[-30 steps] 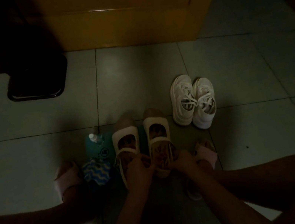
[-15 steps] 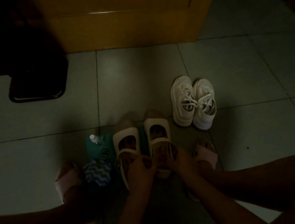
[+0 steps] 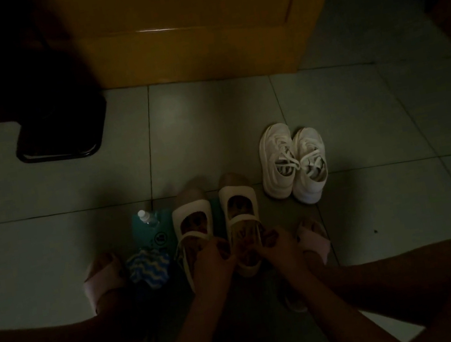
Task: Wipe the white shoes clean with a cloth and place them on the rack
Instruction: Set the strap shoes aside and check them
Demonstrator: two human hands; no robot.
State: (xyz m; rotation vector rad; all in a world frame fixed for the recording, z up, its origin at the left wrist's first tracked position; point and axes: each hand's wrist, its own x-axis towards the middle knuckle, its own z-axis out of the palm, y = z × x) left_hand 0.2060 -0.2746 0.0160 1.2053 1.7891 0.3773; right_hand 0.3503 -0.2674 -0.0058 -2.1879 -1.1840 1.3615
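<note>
Two hands hold a pair of white strap shoes by the heels on a dim tiled floor (image 3: 211, 131).

The left strap shoe (image 3: 193, 224) and right strap shoe (image 3: 239, 210) lie side by side, just apart, long axes running away from the person, toes toward the yellow door (image 3: 194, 26). The left hand (image 3: 210, 266) has its grip curled round the heel end of the left one. The right hand (image 3: 280, 246) curls likewise on the heel of the right one, though the dim light hides the fingertips. White sneakers (image 3: 291, 162) stand near on the right, toes also pointing away. A blue wavy cloth (image 3: 148, 269) and a teal pouch (image 3: 153, 230) lie just left of the strap shoes. Hands and shoes sit much as they did a second ago.
</note>
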